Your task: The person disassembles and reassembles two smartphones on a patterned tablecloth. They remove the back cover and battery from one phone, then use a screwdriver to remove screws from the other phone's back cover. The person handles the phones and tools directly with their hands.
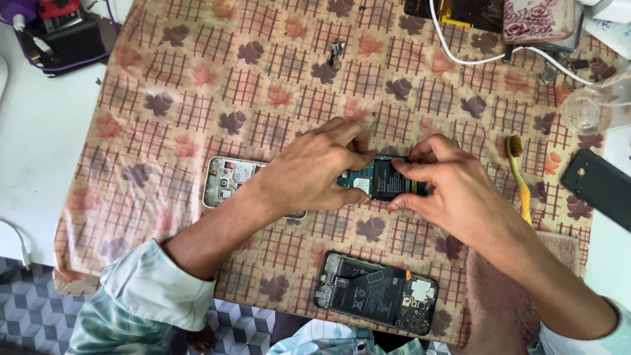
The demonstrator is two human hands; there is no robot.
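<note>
My left hand [314, 167] and my right hand [447, 187] meet over an opened phone [381, 179] with a dark battery and green board showing. Both hands pinch it between thumb and fingers, left on its left end, right on its right end. Under my left hand lies a silver phone frame [227, 181], partly hidden by the wrist. Near the front edge a second opened phone [376, 292] lies flat with its black battery and boards exposed, apart from both hands.
A leaf-patterned cloth [197, 98] covers the table. A toothbrush [519, 174] lies right of my hand, a black back cover [601, 187] at the right edge, a clear cup [591, 108] and white cable [473, 59] at the back, a small metal part [336, 49] near the top.
</note>
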